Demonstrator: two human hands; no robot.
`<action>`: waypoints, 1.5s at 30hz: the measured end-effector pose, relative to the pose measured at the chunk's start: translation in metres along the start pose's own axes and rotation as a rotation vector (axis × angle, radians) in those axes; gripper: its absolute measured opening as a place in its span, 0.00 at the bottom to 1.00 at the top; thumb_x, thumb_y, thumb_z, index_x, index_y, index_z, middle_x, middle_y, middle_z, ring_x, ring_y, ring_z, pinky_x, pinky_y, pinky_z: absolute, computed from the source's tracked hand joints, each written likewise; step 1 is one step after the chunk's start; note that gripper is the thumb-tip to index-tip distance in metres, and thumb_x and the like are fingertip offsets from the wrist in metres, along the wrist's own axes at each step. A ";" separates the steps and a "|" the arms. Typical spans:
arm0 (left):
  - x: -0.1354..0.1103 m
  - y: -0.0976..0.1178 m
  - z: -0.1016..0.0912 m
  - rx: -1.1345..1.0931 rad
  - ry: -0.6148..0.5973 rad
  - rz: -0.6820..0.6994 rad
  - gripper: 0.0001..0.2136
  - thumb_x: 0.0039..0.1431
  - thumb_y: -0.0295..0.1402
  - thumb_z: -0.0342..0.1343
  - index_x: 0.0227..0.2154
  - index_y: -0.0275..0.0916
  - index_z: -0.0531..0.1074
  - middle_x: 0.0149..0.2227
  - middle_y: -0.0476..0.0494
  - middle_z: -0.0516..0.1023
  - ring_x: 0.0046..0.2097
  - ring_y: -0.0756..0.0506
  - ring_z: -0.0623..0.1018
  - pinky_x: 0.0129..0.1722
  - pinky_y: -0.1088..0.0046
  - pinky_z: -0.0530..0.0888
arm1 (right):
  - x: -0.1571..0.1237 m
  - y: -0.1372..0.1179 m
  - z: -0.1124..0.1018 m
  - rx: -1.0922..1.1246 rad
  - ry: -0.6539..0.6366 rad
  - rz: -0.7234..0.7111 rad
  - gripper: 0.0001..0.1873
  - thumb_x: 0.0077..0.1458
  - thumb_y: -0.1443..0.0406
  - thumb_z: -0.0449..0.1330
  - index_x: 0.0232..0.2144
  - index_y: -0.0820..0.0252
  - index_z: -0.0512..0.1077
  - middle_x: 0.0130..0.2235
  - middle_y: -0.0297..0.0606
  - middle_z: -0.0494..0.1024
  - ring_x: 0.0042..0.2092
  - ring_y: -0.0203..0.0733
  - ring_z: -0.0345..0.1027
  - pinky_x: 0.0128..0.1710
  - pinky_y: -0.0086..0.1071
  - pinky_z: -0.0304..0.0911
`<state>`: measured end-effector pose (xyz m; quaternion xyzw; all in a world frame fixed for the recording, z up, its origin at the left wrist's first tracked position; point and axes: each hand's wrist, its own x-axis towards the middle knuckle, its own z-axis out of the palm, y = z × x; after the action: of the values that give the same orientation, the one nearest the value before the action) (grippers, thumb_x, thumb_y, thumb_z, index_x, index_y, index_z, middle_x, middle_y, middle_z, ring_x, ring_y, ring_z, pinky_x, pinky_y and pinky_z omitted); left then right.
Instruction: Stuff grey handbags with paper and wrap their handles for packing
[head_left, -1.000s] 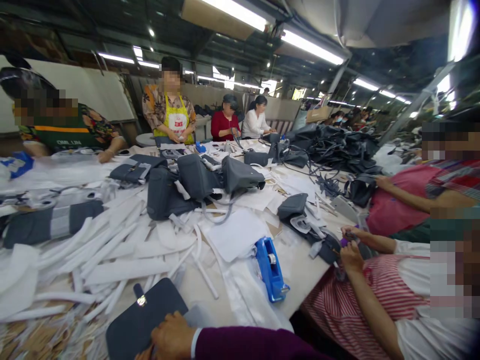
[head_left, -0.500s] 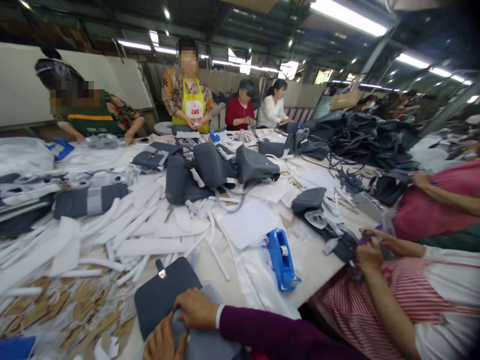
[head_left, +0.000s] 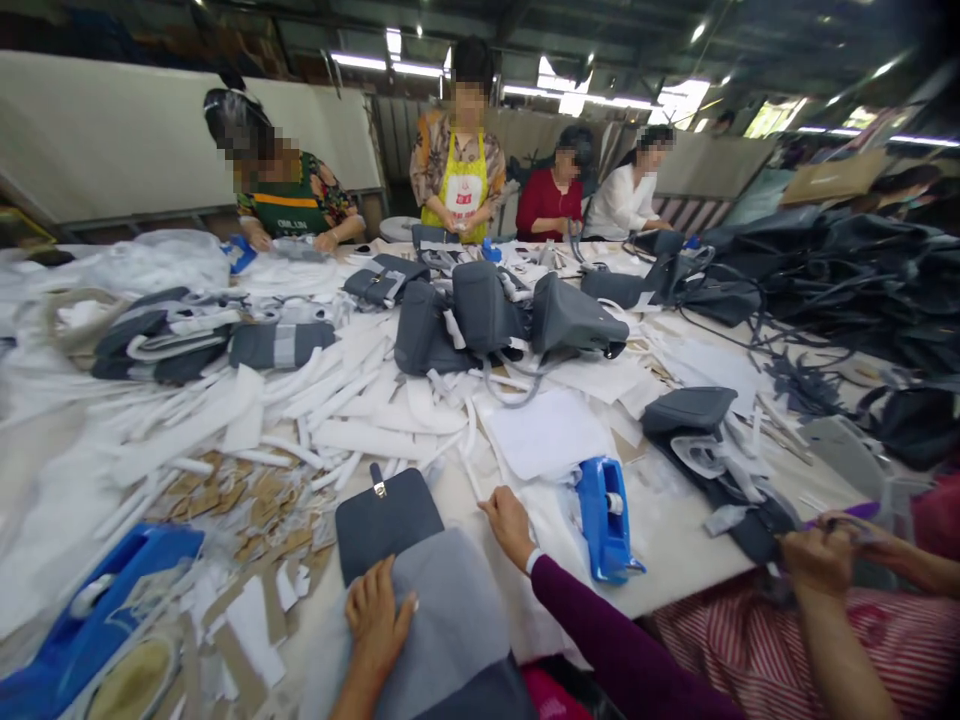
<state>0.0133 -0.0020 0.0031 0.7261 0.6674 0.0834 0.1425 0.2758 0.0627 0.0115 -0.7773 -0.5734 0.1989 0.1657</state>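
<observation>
- The dark bag point(head_left: 388, 522) lies on the table's point(head_left: 686, 550) near side, partly covered by a grey sheet point(head_left: 461, 595).
- Your left hand point(head_left: 377, 615) rests on the sheet, fingers spread loose.
- Your right hand's point(head_left: 511, 527) fingers bend beside it; whether they pinch anything, I cannot tell.
- Right of that, a blue tape dispenser point(head_left: 606, 530).

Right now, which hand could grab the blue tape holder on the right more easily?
Probably the right hand: it's nearer the holder, while the left hand lies on the grey sheet.
</observation>
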 end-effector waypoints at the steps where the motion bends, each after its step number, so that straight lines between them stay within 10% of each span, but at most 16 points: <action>1: -0.001 0.001 -0.002 -0.001 -0.001 -0.006 0.24 0.59 0.37 0.45 0.57 0.33 0.61 0.53 0.34 0.67 0.55 0.37 0.63 0.57 0.53 0.57 | 0.001 0.002 0.001 -0.015 -0.003 0.001 0.04 0.58 0.64 0.55 0.34 0.60 0.65 0.37 0.40 0.73 0.37 0.41 0.67 0.36 0.30 0.55; 13: -0.007 0.011 -0.015 -0.043 -0.056 -0.027 0.25 0.58 0.35 0.48 0.57 0.30 0.60 0.56 0.32 0.65 0.57 0.36 0.61 0.59 0.55 0.52 | 0.010 -0.016 -0.012 -0.150 -0.214 -0.018 0.07 0.52 0.71 0.54 0.31 0.61 0.71 0.32 0.41 0.75 0.34 0.42 0.69 0.31 0.30 0.52; 26: -0.015 0.016 -0.020 -0.060 -0.010 -0.005 0.28 0.57 0.37 0.50 0.59 0.31 0.58 0.56 0.33 0.65 0.57 0.36 0.61 0.62 0.52 0.48 | 0.004 -0.102 0.006 -0.167 -0.505 -0.798 0.18 0.55 0.73 0.53 0.42 0.50 0.75 0.39 0.37 0.74 0.40 0.40 0.67 0.35 0.28 0.53; 35: -0.020 0.020 -0.020 -0.060 0.054 -0.040 0.31 0.54 0.35 0.52 0.61 0.30 0.55 0.59 0.29 0.61 0.61 0.33 0.58 0.62 0.51 0.48 | 0.008 -0.111 0.014 -0.166 -0.622 -0.915 0.17 0.55 0.76 0.52 0.36 0.57 0.78 0.38 0.39 0.74 0.41 0.38 0.66 0.38 0.26 0.56; 45: -0.022 0.016 -0.014 -0.037 0.079 -0.012 0.33 0.54 0.37 0.51 0.62 0.30 0.53 0.63 0.33 0.58 0.67 0.34 0.47 0.64 0.51 0.44 | -0.011 -0.109 0.031 -0.173 -0.611 -0.929 0.17 0.53 0.57 0.62 0.44 0.57 0.72 0.43 0.41 0.71 0.47 0.46 0.61 0.47 0.36 0.56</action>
<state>0.0224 -0.0240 0.0231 0.7155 0.6753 0.1234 0.1299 0.1671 0.0843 0.0392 -0.3611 -0.8915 0.2734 -0.0023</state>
